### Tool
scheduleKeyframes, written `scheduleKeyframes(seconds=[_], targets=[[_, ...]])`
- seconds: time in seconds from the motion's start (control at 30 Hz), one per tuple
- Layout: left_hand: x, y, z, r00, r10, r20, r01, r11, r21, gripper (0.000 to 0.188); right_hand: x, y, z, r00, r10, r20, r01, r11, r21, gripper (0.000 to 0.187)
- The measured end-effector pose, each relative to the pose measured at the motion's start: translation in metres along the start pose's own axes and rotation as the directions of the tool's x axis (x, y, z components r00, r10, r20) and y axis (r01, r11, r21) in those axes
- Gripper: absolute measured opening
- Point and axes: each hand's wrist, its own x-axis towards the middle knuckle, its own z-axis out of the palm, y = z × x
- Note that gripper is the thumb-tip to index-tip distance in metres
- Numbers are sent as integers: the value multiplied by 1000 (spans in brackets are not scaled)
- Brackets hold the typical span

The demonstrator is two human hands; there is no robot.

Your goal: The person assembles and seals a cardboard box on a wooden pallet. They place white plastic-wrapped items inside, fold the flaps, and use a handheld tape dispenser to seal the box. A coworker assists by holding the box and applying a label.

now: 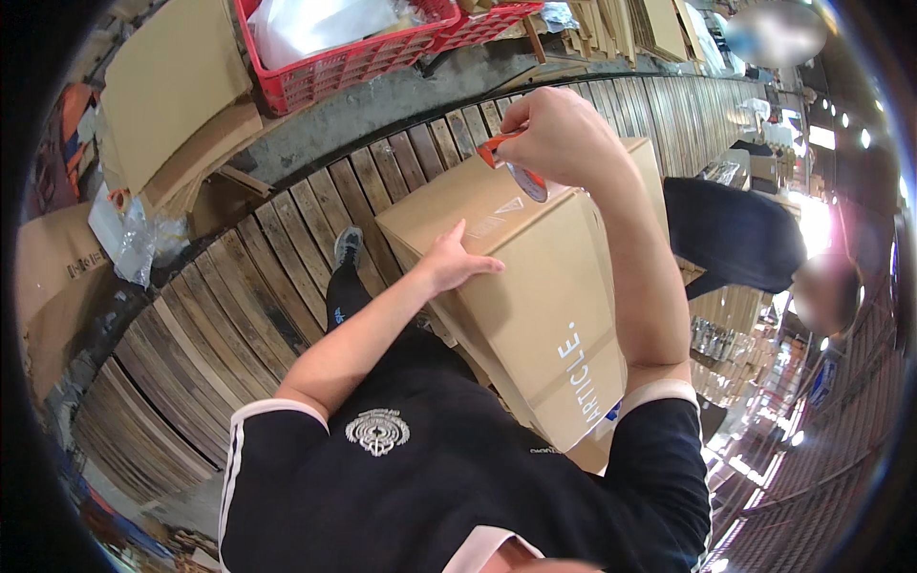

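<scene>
A large brown cardboard box (544, 286) with white printing stands in front of me on wooden slats. My left hand (457, 263) rests against its near left upper edge, thumb and fingers spread, holding nothing. Above the box's far end, my right hand (564, 138) is closed round an orange tape dispenser (528, 181). The dispenser is low over the top edge of the box; whether it touches the cardboard I cannot tell. Part of its grip is hidden by my fingers.
Wooden slats (239, 286) run under and around the box. A red plastic crate (334, 81) with white plastic inside stands beyond them. Flat cardboard (172, 86) and a clear plastic bag (134, 244) lie at the left. Another person in dark clothing (731, 229) is at the right.
</scene>
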Motion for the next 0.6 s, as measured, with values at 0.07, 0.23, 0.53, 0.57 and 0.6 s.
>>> scheduleKeyframes(seconds=[0.07, 0.23, 0.53, 0.57, 0.6], targets=[[-1, -1, 4, 998, 40, -58, -37, 998, 45, 142, 27, -12, 5, 992, 66, 106, -61, 997, -49, 22], [-7, -2, 10, 992, 46, -120, -32, 992, 122, 145, 67, -11, 27, 950, 145, 278, -107, 983, -149, 24], [-12, 9, 7, 994, -66, -84, 77, 988, 132, 148, 75, 9, 115, 833, 201, 515, -80, 965, -249, 30], [-12, 9, 8, 994, -68, -82, 79, 988, 134, 148, 74, 11, 126, 823, 215, 525, -88, 963, -255, 30], [-12, 9, 8, 994, -81, -67, 90, 987, 136, 148, 75, 13, 134, 783, 253, 568, -108, 955, -277, 30]])
